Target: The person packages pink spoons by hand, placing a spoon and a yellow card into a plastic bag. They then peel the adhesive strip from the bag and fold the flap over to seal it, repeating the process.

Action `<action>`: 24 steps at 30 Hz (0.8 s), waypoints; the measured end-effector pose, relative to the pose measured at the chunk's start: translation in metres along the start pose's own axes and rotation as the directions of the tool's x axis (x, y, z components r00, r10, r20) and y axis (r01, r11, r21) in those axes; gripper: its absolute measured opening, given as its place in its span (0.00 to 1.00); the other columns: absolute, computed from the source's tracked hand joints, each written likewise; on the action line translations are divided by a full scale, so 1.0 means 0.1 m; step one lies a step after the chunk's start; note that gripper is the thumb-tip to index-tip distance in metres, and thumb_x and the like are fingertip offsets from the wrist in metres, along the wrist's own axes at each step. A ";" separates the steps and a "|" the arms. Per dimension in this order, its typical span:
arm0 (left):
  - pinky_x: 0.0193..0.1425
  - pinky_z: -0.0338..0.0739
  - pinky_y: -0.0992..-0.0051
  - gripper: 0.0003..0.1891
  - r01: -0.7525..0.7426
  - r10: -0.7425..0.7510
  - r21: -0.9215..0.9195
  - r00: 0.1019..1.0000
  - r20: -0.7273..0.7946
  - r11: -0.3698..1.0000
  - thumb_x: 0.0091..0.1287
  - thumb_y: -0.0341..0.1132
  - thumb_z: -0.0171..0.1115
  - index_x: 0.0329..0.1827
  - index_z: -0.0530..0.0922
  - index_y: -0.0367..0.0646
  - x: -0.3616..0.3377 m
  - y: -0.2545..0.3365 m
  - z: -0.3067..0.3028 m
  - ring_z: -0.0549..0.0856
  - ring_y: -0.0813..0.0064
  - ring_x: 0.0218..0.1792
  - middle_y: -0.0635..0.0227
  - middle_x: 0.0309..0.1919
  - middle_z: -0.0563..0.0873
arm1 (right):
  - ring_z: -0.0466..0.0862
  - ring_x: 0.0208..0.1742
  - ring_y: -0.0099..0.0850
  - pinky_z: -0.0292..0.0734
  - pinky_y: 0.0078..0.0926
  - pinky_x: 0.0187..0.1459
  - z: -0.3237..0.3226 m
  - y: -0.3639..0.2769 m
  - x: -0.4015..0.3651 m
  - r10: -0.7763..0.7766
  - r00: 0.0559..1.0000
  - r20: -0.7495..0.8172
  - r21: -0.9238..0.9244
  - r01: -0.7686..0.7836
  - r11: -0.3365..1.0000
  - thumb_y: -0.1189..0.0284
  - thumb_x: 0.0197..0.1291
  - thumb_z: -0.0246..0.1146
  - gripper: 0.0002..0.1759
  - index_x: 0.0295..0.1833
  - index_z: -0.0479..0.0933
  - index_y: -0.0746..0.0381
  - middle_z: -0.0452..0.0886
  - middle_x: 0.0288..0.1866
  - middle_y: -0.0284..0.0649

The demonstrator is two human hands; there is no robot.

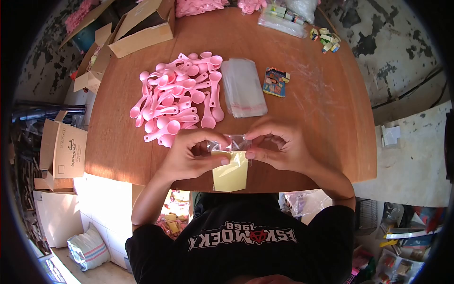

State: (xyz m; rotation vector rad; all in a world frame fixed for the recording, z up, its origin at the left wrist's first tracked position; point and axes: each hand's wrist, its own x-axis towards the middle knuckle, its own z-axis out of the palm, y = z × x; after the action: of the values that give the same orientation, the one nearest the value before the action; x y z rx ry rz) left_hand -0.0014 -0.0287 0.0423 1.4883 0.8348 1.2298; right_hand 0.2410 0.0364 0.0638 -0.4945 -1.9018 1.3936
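Note:
Both hands grip a clear plastic bag (pixel 231 141) at the table's near edge. My left hand (pixel 191 154) pinches its left side between thumb and fingers. On the opposite side, my right hand (pixel 280 144) is closed on the bag's upper right corner. Inside the bag, or behind its film, is a pale yellow card (pixel 230 176), which hangs below my thumbs. Beyond my left hand lies a heap of pink measuring spoons (pixel 177 90). A stack of flat clear bags (pixel 244 87) lies just past my fingers.
A small blue and yellow printed packet (pixel 276 83) lies right of the bag stack. Tape rolls (pixel 283 14) and small yellowish pieces (pixel 326 39) sit at the far right. Open cardboard boxes (pixel 144 28) stand at the far left of the wooden table (pixel 118 156).

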 end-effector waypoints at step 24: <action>0.48 0.80 0.67 0.15 0.994 -0.637 0.111 0.094 -0.765 0.013 0.70 0.35 0.51 0.47 0.82 0.35 -3.51 -0.92 -1.70 0.90 0.68 0.37 0.53 0.42 0.89 | 0.83 0.32 0.37 0.77 0.32 0.36 -0.54 1.04 0.56 0.074 0.993 -0.089 -0.724 -0.116 0.680 0.76 0.56 0.68 0.05 0.37 0.84 0.66 0.83 0.32 0.44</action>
State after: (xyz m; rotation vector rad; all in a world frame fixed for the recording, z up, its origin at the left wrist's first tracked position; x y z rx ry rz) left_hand -0.2448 -0.2856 -0.1462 0.5784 2.3623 0.2003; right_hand 0.2318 0.1453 -0.0066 -1.0104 -2.3774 0.5905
